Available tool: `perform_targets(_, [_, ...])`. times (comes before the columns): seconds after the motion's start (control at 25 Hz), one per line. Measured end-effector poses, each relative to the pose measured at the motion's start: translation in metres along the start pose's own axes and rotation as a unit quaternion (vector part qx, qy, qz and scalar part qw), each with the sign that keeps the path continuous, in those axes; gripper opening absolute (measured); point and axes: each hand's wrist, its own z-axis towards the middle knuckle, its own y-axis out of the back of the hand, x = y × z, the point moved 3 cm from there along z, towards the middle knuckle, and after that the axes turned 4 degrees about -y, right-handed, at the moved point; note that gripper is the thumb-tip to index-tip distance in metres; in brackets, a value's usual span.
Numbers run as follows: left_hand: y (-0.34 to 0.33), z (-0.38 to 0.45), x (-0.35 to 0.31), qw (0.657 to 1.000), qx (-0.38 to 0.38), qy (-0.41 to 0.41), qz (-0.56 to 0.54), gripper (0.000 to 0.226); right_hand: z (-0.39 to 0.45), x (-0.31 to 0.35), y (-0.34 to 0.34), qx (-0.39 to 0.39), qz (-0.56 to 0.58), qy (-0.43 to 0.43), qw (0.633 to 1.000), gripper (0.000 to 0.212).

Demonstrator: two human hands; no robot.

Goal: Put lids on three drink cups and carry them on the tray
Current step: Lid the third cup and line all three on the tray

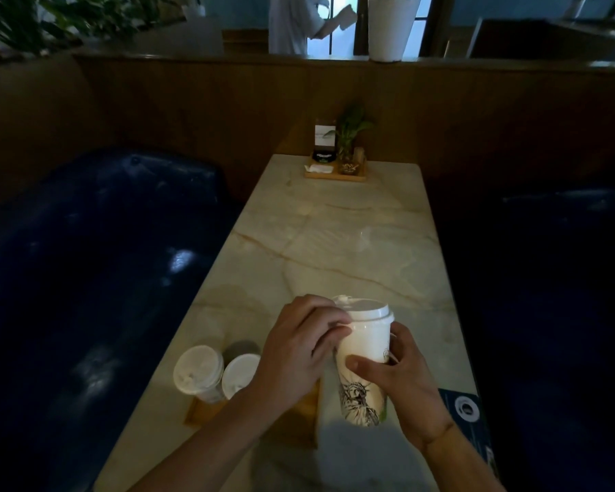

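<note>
Right hand (403,381) wraps the tall white cup (364,353) at mid-body, thumb across the front, cup tilted above the marble table (334,243). Left hand (299,346) curls its fingers at the lid (368,310) rim, lid sitting on the cup. Two more lidded cups (199,372) (240,374) stand touching on the wooden tray (299,420), left of the held cup. Blue card (467,413) at the table's right edge.

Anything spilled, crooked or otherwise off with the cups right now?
No spill shows. The lid on the held cup has its sip tab flipped up. The left hand pinches at its rim; the right hand grips the body. Two lidded cups stand upright on the tray.
</note>
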Motion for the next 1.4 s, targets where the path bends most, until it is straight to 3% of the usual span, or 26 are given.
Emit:
perform_targets(0.44, [0.011,-0.001,0.005,0.997,-0.032,0.0,-0.064,0.014,-0.008,0.002,0.007,0.178,0.135,-0.057,0.973,0.071])
perform_targets(0.64, [0.009,-0.002,0.002,0.999,-0.031,-0.027,0.017,0.015,-0.007,0.004,0.0,0.141,0.057,-0.047,0.987,0.047])
perform_targets(0.92, [-0.003,0.004,-0.017,0.979,-0.05,-0.113,0.16,0.009,0.001,0.01,-0.009,0.064,-0.081,0.006,0.995,0.056])
perform_targets(1.08, [-0.004,0.003,-0.021,0.989,-0.052,-0.088,0.109,0.011,0.001,0.004,-0.01,0.029,-0.036,-0.003,0.999,0.063])
perform_targets(1.4, [0.009,0.001,-0.016,0.995,-0.051,-0.089,0.006,0.028,-0.008,0.008,-0.003,0.135,0.034,-0.027,0.99,0.069])
